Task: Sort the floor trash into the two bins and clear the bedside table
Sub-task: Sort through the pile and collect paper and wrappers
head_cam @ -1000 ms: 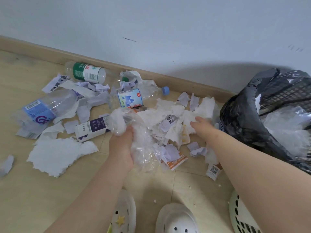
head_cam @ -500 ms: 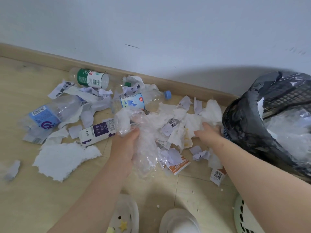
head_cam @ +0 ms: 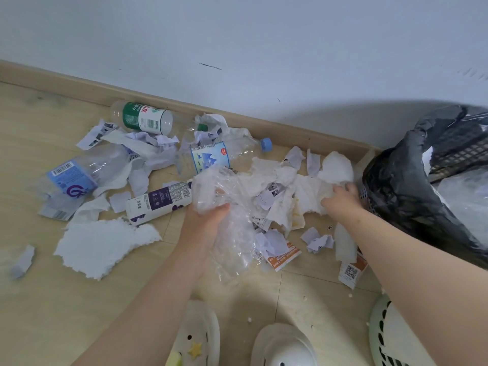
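Wood floor (head_cam: 52, 313) by wall (head_cam: 237, 35), littered. Left hand (head_cam: 208, 225) grip clamped on clear plastic (head_cam: 235, 202). Right hand (head_cam: 342, 200) grip clamped on white tissue (head_cam: 309, 194) beside black bin (head_cam: 396, 196). Blue-cap bottle (head_cam: 214, 158) flat at floor's wall edge, lengthwise along wall, cap toward bin.

Both bare forearms reach forward and down from the near edge, the left from the lower left and the right from the lower right, with the wrists about straight. The left hand (head_cam: 208, 223), its back towards the camera, grips crumpled clear plastic (head_cam: 235, 247) with curled fingers. The right hand (head_cam: 343, 203), a little farther off, is palm down with its fingers curled into white tissue (head_cam: 311, 194).
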Tool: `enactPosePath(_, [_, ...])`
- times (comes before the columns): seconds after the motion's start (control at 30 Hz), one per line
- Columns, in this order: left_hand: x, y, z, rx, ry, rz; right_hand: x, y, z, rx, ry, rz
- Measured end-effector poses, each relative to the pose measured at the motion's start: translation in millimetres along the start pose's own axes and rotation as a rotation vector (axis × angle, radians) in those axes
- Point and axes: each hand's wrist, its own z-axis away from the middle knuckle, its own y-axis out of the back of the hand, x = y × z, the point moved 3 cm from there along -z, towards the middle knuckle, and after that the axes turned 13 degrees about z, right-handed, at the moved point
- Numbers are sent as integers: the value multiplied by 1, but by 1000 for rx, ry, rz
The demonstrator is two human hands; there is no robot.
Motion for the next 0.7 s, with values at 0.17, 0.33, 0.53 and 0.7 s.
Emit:
enactPosePath(0.17, [-1,0,-1,13,1,-46,-7,0,14,-3,-5,-17])
enactPosePath(0.33, [2,-3,1,13,-26,-39,-34,17,64,287,244,-473])
enactPosePath(0.53, [11,-4,2,17,-49,-13,-15,38,115,413,93,-1194])
enactPosePath(0.7, [14,-7,2,-4,-61,32,-6,44,110,158,32,-1489])
